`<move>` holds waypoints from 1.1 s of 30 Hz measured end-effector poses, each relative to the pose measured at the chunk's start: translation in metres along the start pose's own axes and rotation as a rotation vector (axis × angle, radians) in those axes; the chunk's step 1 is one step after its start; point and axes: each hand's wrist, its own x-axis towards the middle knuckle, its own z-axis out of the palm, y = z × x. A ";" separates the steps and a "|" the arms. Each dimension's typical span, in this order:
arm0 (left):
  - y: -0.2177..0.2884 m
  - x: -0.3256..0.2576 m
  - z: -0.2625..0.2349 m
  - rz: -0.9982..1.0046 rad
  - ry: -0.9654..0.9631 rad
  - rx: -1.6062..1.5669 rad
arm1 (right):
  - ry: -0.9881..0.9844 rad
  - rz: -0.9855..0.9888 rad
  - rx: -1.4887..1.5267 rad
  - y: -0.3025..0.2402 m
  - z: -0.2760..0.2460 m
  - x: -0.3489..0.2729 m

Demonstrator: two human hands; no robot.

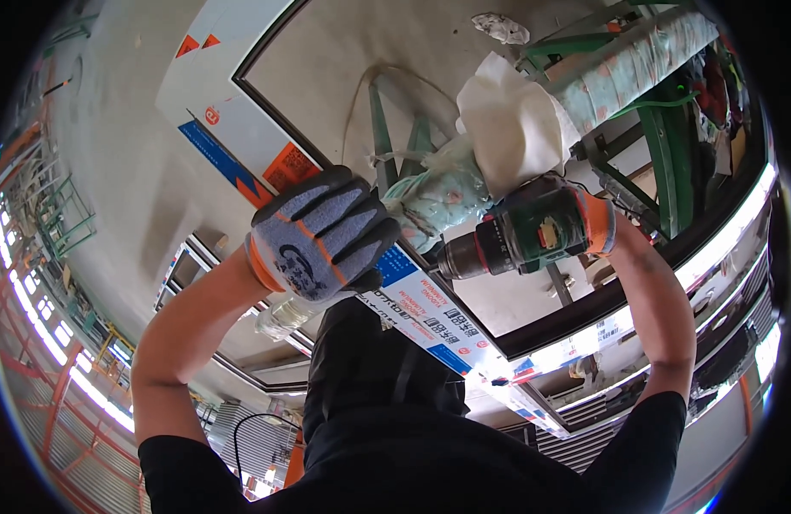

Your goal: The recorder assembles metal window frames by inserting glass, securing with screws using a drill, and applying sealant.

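Note:
My left hand [314, 236], in a grey glove with dark fingertips, is closed over the near bar of an aluminium frame [421, 313]. Blue, white and orange printed film covers this bar. My right hand [598, 224], in an orange-cuffed glove, grips a green and black power drill [541, 230]; most of its fingers are hidden behind the tool. The drill lies roughly level, its chuck [462, 257] pointing left at the inner side of the bar, just right of my left hand. Whether the bit touches the bar, I cannot tell.
A padded beam wrapped in pale green film [640, 64] runs under the frame, with a white sheet [511, 120] draped on it. Green metal stand legs [665, 163] rise at the right. More frames [185, 265] lie at the left, and crumpled plastic [501, 28] is on the floor.

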 end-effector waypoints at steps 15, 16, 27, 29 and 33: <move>-0.006 0.005 -0.003 0.134 0.153 0.092 | 0.126 -0.450 0.186 0.052 -0.152 -0.157; -0.004 0.005 -0.001 0.120 0.164 0.102 | 0.223 -0.112 0.280 0.022 -0.174 -0.186; 0.022 0.004 -0.001 0.088 0.174 0.330 | 1.411 0.999 1.156 -0.233 -0.176 -0.463; 0.023 0.005 -0.006 0.031 0.171 0.326 | 1.565 1.024 1.136 -0.260 -0.165 -0.510; 0.078 0.073 -0.001 -0.213 0.209 0.185 | 1.986 1.116 1.142 -0.280 -0.137 -0.571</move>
